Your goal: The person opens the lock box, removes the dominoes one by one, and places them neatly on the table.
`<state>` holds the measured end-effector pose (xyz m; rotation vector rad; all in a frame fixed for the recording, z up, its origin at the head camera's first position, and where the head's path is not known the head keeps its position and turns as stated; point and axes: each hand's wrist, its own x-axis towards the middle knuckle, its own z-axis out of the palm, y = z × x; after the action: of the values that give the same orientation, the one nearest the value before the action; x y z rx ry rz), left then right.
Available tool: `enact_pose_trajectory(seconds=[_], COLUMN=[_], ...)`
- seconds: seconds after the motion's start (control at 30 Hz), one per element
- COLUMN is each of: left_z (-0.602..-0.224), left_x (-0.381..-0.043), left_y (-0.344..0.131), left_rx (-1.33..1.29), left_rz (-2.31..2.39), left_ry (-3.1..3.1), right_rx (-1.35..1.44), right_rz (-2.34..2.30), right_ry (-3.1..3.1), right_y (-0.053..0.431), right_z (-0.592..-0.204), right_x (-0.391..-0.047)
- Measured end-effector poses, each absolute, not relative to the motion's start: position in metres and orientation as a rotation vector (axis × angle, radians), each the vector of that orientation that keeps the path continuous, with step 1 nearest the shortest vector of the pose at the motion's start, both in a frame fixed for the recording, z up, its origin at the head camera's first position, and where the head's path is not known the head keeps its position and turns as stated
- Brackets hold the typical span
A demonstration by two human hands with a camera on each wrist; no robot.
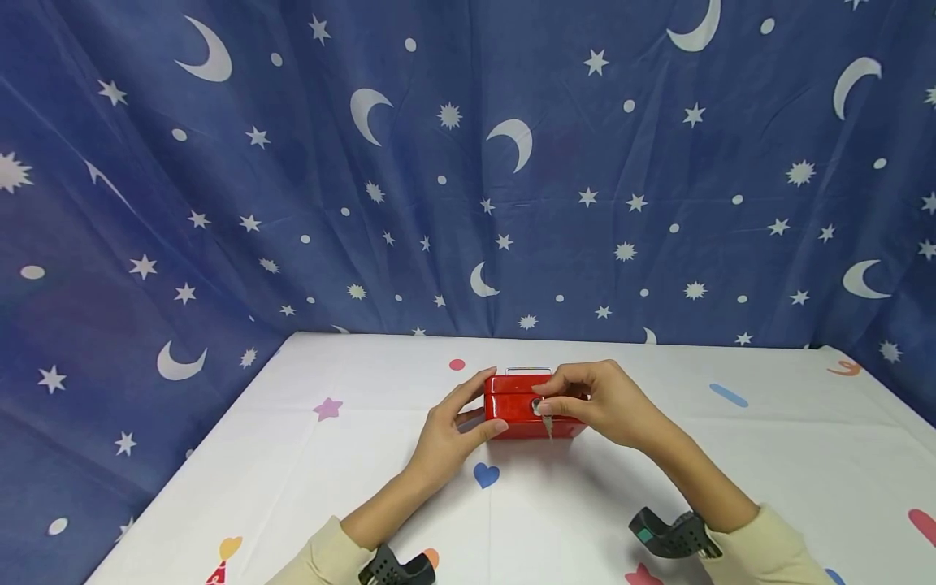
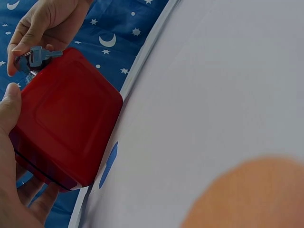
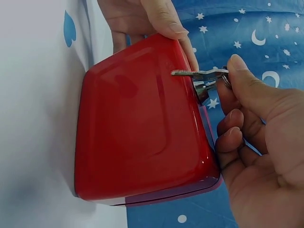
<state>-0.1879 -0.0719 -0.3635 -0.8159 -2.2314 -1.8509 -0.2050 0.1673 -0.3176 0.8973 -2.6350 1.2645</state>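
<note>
A small red cash box (image 1: 512, 408) with a thin metal handle (image 1: 528, 370) on its lid is between both hands in the head view. My left hand (image 1: 449, 435) grips its left end, thumb at the front and fingers around the far side. At the front lock (image 3: 202, 92), my right hand (image 1: 603, 406) pinches a key between thumb and index finger. A second key (image 3: 194, 73) on the same ring hangs down over the front. Both wrist views show the box's broad red underside (image 2: 76, 109), raised and facing the cameras. The pinched key is mostly hidden by the fingers.
A white tablecloth with coloured shapes (image 1: 329, 504) covers the table. Behind it hangs a blue curtain (image 1: 439, 227) patterned with moons and stars. Dark straps with devices (image 1: 669, 532) sit at both wrists, beside the light sleeves.
</note>
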Motion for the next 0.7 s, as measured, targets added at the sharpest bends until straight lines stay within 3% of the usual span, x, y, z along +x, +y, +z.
enact_pose_trajectory(seconds=[0.4,0.7], left_z=[-0.366,-0.395], left_x=[-0.189,-0.209], left_y=[-0.072,-0.072], left_rx=[-0.831,-0.831], left_rz=[-1.852,-1.831], left_ry=[-2.238,-2.219], right_rx=[0.905,0.903], right_rz=[1.216,1.17], right_ry=[-2.633,-2.638], right_y=[0.167,0.166], right_z=[-0.319,-0.319], right_x=[-0.206,-0.205])
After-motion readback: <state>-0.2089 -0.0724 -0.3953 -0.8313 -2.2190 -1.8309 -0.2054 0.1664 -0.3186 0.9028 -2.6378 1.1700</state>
